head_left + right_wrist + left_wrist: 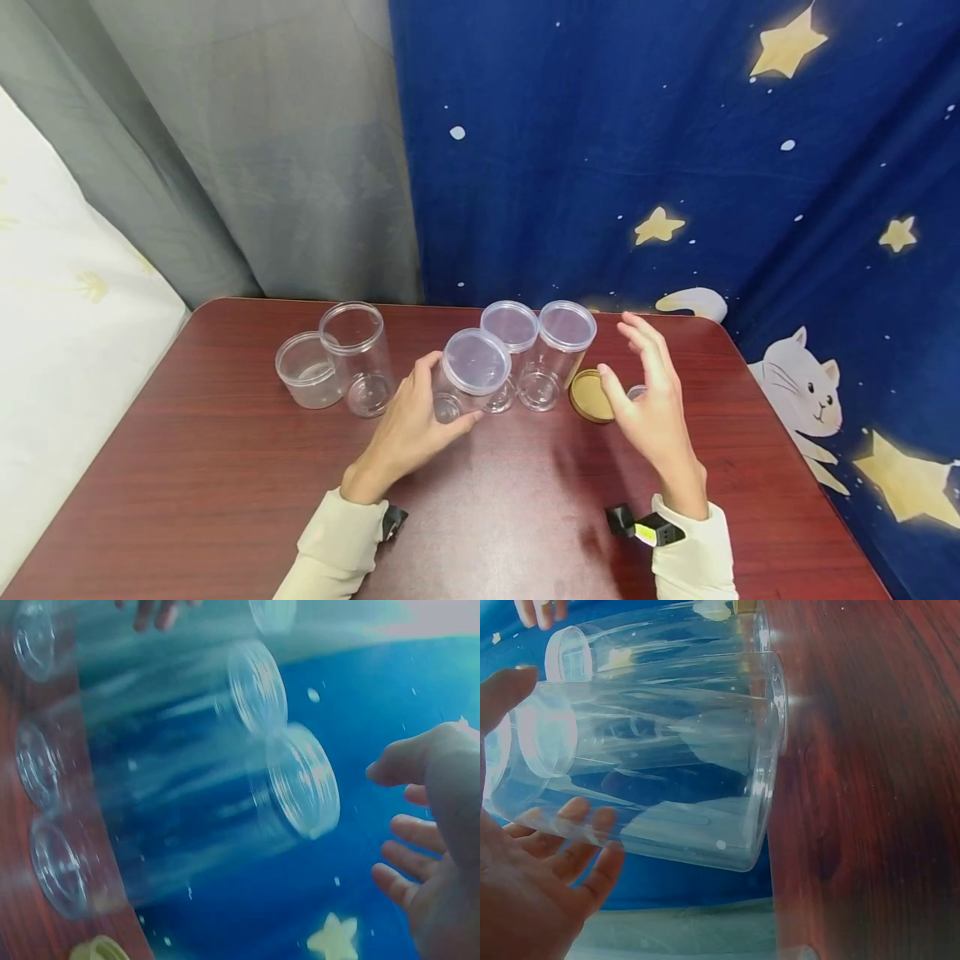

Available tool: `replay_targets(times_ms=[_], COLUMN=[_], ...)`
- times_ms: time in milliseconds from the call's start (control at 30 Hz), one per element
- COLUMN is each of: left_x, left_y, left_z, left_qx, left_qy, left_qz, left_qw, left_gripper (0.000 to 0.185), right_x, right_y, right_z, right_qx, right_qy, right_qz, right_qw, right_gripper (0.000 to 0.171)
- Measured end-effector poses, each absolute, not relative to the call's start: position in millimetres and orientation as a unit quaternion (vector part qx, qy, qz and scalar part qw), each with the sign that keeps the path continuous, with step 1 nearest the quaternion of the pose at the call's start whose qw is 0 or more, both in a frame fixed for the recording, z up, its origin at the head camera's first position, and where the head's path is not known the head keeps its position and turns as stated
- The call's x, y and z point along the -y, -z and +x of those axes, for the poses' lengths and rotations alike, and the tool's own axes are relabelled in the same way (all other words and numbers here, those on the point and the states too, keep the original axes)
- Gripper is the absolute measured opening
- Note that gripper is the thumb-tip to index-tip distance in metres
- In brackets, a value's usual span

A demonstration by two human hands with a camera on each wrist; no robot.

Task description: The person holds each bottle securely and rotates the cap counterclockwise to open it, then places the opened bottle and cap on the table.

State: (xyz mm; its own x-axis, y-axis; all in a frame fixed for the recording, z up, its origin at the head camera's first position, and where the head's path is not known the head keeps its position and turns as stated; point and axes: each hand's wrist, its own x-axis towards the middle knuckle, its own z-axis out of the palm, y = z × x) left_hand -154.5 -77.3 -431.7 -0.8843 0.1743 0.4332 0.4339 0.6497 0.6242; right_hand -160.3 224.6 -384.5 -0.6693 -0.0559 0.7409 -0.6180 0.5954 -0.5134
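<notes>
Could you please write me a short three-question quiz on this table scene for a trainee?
1. True or false: the left hand grips a lidded jar.
2. How many clear jars stand on the table?
3. What lies beside the right hand: A) gold lid, B) spoon, C) cup?

Key: 1 true; 2 five; 3 A.

You see a red-brown table (225,467), two lidless clear jars (333,362) at its far left, a star-patterned blue cloth (675,167) behind it.
</notes>
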Motion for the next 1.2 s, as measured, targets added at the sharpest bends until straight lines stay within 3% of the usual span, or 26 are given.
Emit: replay_targets(times_ms=[200,467,1200], left_x=[78,78,73], left_y=[431,429,429], left_z=[-154,-154,-151], left_qx=[0.880,0.864,0.866], left_qy=[0.382,0.386,0.342], left_qz=[-0.206,-0.257,-0.313], left_qw=[0.191,0.195,0.183], left_gripper=[0.085,0.087,0.087], right_x=[-195,-175,-142], right_y=[379,380,386], right_z=[-152,-143,-125], right_qx=[0.794,0.793,0.838], right_qy=[-0.408,-0.405,-0.401], right_qz=[0.270,0.313,0.284], right_qw=[0.361,0.331,0.238], right_gripper=[0.054,0.046,0.074])
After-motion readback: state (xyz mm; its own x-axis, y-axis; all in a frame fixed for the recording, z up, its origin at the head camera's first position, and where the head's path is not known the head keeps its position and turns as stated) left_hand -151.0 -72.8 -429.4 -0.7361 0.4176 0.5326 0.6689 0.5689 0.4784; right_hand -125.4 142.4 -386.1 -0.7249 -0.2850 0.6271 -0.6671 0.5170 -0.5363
